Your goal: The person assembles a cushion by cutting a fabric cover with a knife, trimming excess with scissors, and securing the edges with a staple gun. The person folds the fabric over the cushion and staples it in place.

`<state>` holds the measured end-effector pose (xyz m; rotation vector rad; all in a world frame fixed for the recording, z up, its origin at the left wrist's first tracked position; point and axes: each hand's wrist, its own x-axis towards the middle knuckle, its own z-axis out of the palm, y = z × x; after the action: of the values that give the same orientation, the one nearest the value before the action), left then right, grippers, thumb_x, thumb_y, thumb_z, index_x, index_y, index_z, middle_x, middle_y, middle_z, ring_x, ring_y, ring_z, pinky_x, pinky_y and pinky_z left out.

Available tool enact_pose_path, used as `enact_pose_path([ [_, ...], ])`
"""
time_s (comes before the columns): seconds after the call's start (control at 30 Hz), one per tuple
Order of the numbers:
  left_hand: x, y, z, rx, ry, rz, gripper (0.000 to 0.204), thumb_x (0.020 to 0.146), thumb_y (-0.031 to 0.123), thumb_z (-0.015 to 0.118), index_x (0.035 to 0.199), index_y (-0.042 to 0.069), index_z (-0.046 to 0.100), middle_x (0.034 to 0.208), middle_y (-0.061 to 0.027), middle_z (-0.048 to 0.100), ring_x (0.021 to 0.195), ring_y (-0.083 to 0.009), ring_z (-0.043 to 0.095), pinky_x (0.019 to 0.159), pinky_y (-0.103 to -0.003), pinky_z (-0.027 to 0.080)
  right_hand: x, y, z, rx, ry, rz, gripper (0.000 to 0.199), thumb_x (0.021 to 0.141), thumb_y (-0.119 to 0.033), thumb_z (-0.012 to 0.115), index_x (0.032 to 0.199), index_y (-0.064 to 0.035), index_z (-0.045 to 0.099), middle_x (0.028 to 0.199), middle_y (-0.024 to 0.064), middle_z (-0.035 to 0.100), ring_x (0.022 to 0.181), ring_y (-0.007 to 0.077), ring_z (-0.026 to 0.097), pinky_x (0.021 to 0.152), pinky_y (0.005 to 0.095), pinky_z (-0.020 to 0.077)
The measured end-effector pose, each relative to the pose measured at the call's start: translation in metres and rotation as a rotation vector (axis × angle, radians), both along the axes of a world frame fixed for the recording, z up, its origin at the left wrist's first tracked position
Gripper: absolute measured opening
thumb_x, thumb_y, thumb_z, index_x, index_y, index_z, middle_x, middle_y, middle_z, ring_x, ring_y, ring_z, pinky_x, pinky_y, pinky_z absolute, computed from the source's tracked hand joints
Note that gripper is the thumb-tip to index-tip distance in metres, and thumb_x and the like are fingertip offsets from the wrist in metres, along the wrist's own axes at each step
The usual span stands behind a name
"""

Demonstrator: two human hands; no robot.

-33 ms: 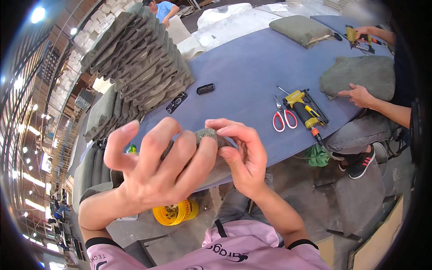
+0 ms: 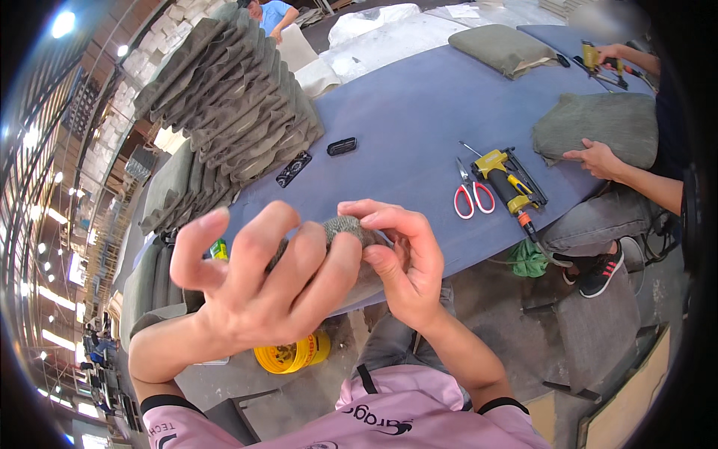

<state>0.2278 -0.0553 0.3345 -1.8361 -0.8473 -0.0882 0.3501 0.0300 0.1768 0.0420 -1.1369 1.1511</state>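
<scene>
A piece covered in grey-green fabric (image 2: 342, 226) is held up between my hands, above the near edge of the table. My left hand (image 2: 273, 288) bends its fingers over the left part of it, with one finger sticking out to the left. My right hand (image 2: 410, 262) pinches the right end between thumb and fingertips. Most of the piece hides behind my fingers, so its full shape does not show. Beyond my right hand, red-handled scissors (image 2: 473, 200) lie next to a yellow and black staple gun (image 2: 505, 179) with a hose.
A tall stack of grey-green covers (image 2: 232, 105) rises at the left of the blue table (image 2: 404, 112). Two small black objects lie near it. At right, a co-worker's hand (image 2: 598, 159) rests by a fabric-covered pad (image 2: 591, 123); the other holds a staple gun (image 2: 598, 63). A yellow bucket (image 2: 299, 352) stands below.
The co-worker's staple gun has shifted slightly to the right. My hands keep nearly the same pose on the fabric-covered piece.
</scene>
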Motion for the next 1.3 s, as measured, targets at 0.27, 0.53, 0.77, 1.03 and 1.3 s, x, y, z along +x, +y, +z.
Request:
enact_pose_path([
  [0.27, 0.005, -0.015, 0.001, 0.033, 0.034, -0.072, 0.015, 0.084, 0.039, 0.072, 0.093, 0.027, 0.075, 0.083, 0.0084, 0.055, 0.082, -0.0155, 0.055, 0.103, -0.053, 0.029, 0.007, -0.005, -0.001, 0.081, 0.021, 0.104, 0.023, 0.101, -0.009, 0.073, 0.122, -0.0017, 0.067, 0.131, 0.021, 0.071, 0.118, 0.0303, 0.068, 0.099, 0.0395, 0.0555],
  [0.53, 0.006, -0.014, -0.004, 0.124, 0.01, -0.093, 0.013, 0.081, 0.042, 0.07, 0.083, 0.03, 0.076, 0.076, 0.0099, 0.052, 0.076, -0.0151, 0.045, 0.091, -0.043, 0.03, 0.008, -0.003, 0.0, 0.117, 0.044, 0.072, 0.02, 0.1, -0.012, 0.073, 0.118, -0.0027, 0.071, 0.125, 0.0225, 0.073, 0.115, 0.0359, 0.069, 0.097, 0.0458, 0.0563],
  [0.77, 0.018, -0.01, -0.014, 0.235, -0.117, -0.083, 0.013, 0.078, 0.044, 0.071, 0.075, 0.031, 0.071, 0.073, 0.0096, 0.048, 0.075, -0.0174, 0.044, 0.079, -0.041, 0.03, 0.017, 0.009, 0.006, 0.316, -0.106, -0.02, 0.017, 0.102, -0.019, 0.07, 0.109, -0.0033, 0.072, 0.124, 0.0235, 0.07, 0.11, 0.0377, 0.07, 0.092, 0.0481, 0.0588],
  [1.03, 0.02, -0.023, -0.009, 0.164, -0.096, 0.025, 0.014, 0.079, 0.041, 0.075, 0.08, 0.032, 0.065, 0.079, 0.0082, 0.046, 0.077, -0.019, 0.042, 0.078, -0.043, 0.029, 0.022, 0.007, 0.018, 0.33, -0.137, -0.014, 0.013, 0.093, -0.011, 0.073, 0.103, -0.0022, 0.073, 0.121, 0.0184, 0.072, 0.105, 0.0369, 0.071, 0.089, 0.0442, 0.0578],
  [1.3, 0.008, -0.024, 0.007, -0.035, -0.054, -0.027, 0.026, 0.086, 0.045, 0.074, 0.075, 0.028, 0.059, 0.079, 0.0074, 0.052, 0.085, -0.0241, 0.05, 0.08, -0.047, 0.03, 0.013, -0.013, 0.022, 0.302, -0.149, -0.073, 0.011, 0.1, -0.01, 0.063, 0.109, -0.004, 0.065, 0.118, 0.0177, 0.072, 0.101, 0.0332, 0.071, 0.081, 0.0391, 0.0539],
])
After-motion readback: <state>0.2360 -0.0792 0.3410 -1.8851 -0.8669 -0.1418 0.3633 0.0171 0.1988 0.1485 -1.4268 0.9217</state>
